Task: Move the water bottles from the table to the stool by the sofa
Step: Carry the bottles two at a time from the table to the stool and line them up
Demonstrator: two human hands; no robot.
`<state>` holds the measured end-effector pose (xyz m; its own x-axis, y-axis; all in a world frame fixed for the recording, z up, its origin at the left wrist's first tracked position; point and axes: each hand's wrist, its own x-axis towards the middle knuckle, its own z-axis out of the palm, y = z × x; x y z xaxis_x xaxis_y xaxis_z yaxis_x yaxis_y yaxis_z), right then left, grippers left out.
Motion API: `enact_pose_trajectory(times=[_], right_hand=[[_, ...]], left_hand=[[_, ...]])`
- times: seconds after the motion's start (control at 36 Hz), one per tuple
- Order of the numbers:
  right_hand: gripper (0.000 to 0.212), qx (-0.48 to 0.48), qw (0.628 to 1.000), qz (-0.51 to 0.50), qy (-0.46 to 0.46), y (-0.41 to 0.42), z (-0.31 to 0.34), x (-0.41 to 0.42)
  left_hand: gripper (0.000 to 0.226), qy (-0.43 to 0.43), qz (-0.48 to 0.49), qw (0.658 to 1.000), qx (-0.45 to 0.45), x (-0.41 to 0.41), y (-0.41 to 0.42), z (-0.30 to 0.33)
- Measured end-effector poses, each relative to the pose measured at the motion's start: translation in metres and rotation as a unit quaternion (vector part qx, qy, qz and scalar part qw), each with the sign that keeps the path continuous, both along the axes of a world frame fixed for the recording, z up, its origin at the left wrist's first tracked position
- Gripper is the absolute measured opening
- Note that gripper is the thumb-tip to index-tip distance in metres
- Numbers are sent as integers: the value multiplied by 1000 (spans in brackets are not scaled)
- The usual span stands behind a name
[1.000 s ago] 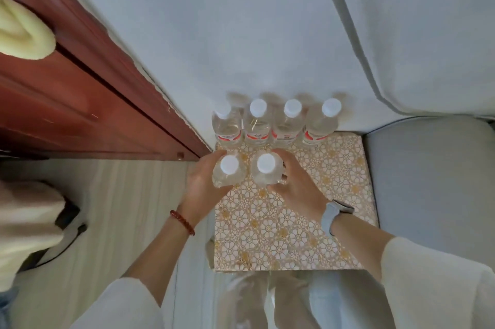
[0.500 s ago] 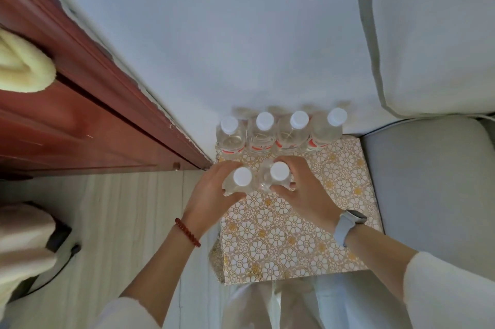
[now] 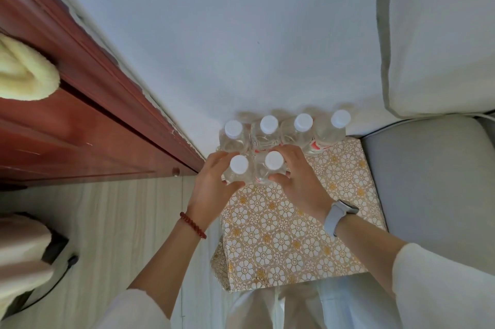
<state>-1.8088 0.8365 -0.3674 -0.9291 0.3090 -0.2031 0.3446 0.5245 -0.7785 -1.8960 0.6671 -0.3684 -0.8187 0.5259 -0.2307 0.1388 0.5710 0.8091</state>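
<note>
A stool (image 3: pixel 292 237) with a gold and white flower-patterned top stands against the white wall, beside the grey sofa seat (image 3: pixel 428 189). Along its far edge stands a row of several clear water bottles (image 3: pixel 302 130) with white caps. In front of that row, my left hand (image 3: pixel 211 189) is wrapped around one bottle (image 3: pixel 237 170) and my right hand (image 3: pixel 300 181) around another (image 3: pixel 267 168). Both bottles are upright, side by side, touching the back row at the stool's far left corner.
A red-brown wooden door (image 3: pixel 80 125) runs along the left, with a pale yellow towel (image 3: pixel 24 74) hanging on it. Light wood floor (image 3: pixel 115 235) lies to the left of the stool. A white sofa cushion (image 3: pixel 442 34) rises at the upper right.
Both hands have pushed their bottles a little farther back, up against the row. The camera view has shifted slightly.
</note>
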Motion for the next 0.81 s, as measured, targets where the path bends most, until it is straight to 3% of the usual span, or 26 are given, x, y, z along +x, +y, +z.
enact_pose_trajectory(times=[0.5, 0.69, 0.81], right_hand=[[49, 35, 999, -42, 4, -13, 3, 2], [75, 4, 999, -45, -30, -21, 6, 9], [74, -20, 999, -49, -6, -26, 24, 27]], left_hand=[[60, 46, -9, 999, -8, 7, -1, -6], [74, 68, 20, 995, -70, 19, 2, 1], [74, 77, 53, 991, -98, 37, -1, 15]])
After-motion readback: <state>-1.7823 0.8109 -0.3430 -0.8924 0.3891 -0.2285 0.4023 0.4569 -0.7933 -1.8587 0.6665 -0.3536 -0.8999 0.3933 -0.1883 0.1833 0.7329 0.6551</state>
